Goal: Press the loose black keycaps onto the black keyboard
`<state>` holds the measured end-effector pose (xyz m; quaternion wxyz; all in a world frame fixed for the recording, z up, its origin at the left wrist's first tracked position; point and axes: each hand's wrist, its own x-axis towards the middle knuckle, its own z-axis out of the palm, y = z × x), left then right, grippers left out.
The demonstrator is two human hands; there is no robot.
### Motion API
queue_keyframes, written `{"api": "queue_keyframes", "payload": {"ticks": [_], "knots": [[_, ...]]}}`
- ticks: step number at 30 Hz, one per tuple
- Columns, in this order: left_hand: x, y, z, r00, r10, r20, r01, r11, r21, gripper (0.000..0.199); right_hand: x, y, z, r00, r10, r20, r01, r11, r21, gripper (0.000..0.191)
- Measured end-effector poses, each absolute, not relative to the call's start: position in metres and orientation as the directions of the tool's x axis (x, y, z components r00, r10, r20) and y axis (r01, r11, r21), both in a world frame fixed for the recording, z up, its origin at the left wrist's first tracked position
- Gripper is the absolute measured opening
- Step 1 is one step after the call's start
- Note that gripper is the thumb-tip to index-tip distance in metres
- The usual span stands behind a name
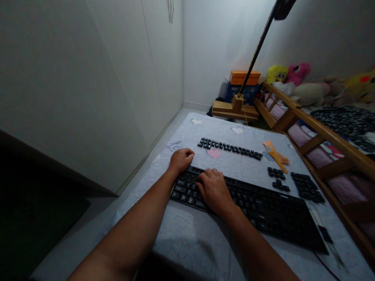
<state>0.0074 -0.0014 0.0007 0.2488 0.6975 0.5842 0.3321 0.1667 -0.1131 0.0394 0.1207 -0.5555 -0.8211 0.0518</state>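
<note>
A black keyboard (263, 207) lies on the cloth-covered table (187, 242); keycaps show on its left part, while its right part looks darker. My left hand (181, 159) rests at its upper left corner with fingers curled together; whatever they hold, if anything, is too small to make out. Over the left half of the keys, my right hand (213, 187) has its fingers bent down, and their tips are partly hidden. Behind the keyboard runs a row of loose black keycaps (230, 148). More loose keycaps (307, 187) form groups at the right.
An orange cloth and yellow-handled brush (275, 156) lie behind the keycap groups. A thin metal tool (325, 234) is right of the keyboard, near its cable. A wooden bed rail (316, 127) borders the table's right side. A lamp stand (236, 107) stands behind.
</note>
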Motion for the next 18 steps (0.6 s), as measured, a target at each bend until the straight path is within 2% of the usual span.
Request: {"api": "queue_keyframes", "payload": {"ticks": [18], "knots": [[0.0078, -0.0019, 0.0023, 0.094, 0.982, 0.164, 0.653, -0.185, 0.735, 0.023, 0.1655, -0.1115, 0.0369, -0.363, 0.924, 0.122, 0.911, 0.379, -0.159, 0.011]]}}
